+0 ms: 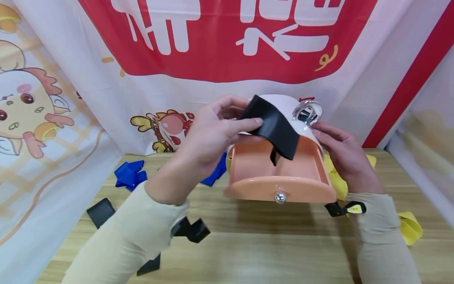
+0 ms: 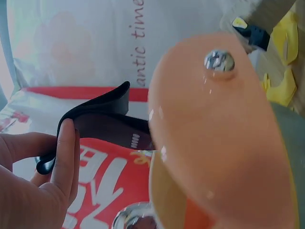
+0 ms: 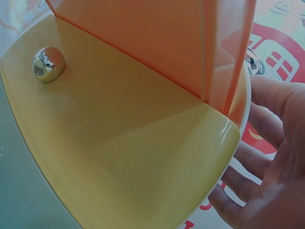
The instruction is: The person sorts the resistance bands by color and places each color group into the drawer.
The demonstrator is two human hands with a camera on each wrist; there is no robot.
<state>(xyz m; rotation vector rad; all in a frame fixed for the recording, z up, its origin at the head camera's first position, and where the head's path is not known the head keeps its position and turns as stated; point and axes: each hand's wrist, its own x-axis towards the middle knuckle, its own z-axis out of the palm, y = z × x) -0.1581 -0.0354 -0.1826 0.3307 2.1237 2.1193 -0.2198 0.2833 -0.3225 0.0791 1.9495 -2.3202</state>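
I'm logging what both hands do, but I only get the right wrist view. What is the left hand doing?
Observer: The left hand pinches a bent black strip.
Operator: Where is that strip relative to the open orange drawer?
Observer: It is held above the drawer, overlapping its inside in the head view.
Operator: Does anything lie on the tabletop to the person's left of the drawer unit?
Observer: Yes, loose blue pieces lie there.
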